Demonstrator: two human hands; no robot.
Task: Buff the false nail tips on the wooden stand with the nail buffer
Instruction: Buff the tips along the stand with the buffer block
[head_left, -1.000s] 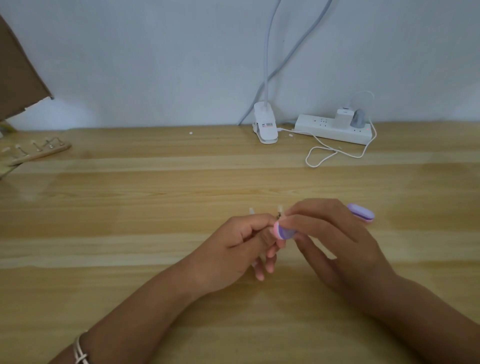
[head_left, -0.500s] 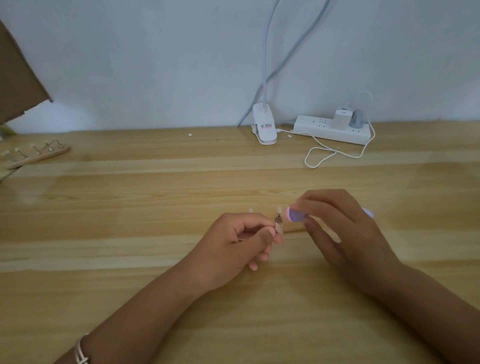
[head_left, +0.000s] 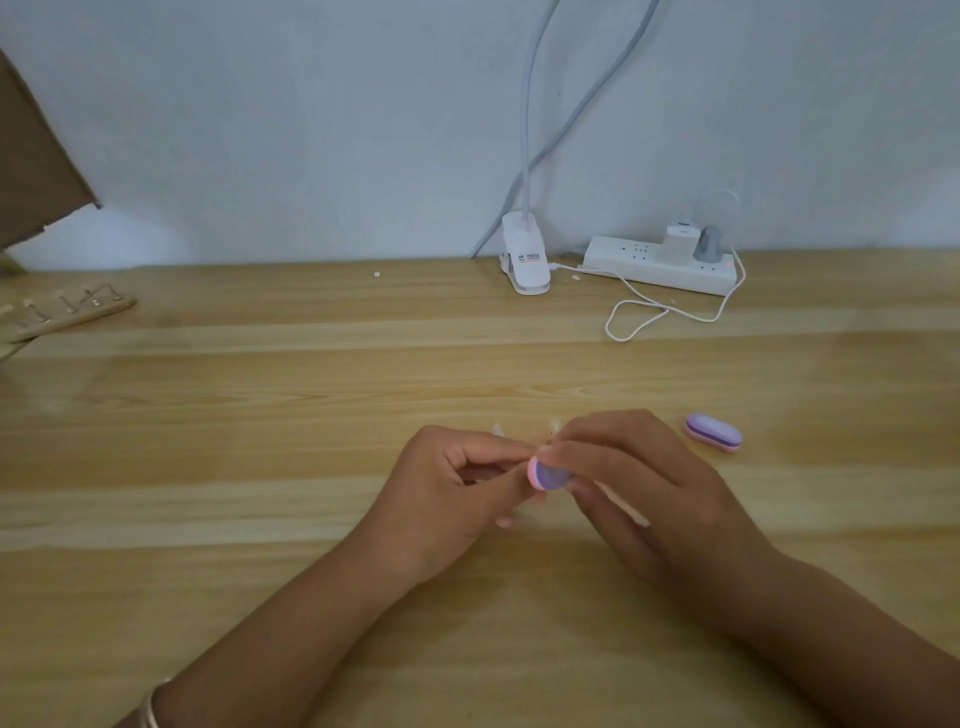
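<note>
My right hand (head_left: 639, 488) grips a purple and pink nail buffer (head_left: 546, 474) and presses its end against something small pinched in my left hand (head_left: 452, 493). That thing is mostly hidden by my fingers; it looks like a false nail tip on a clip. Two clear nail tips (head_left: 554, 425) poke up just behind my hands, and the wooden stand under them is hidden. A second purple buffer (head_left: 712, 432) lies on the table to the right of my right hand.
Another wooden stand with clips (head_left: 72, 310) lies at the far left of the wooden table (head_left: 260, 415). A white clip lamp base (head_left: 525, 262), a power strip (head_left: 660, 265) and a looped white cable (head_left: 649, 312) sit by the wall. Brown cardboard (head_left: 31, 171) is at upper left.
My right hand drew the buffer away to the right and up, then came back down onto the piece in my left hand. The second buffer on the table is now uncovered.
</note>
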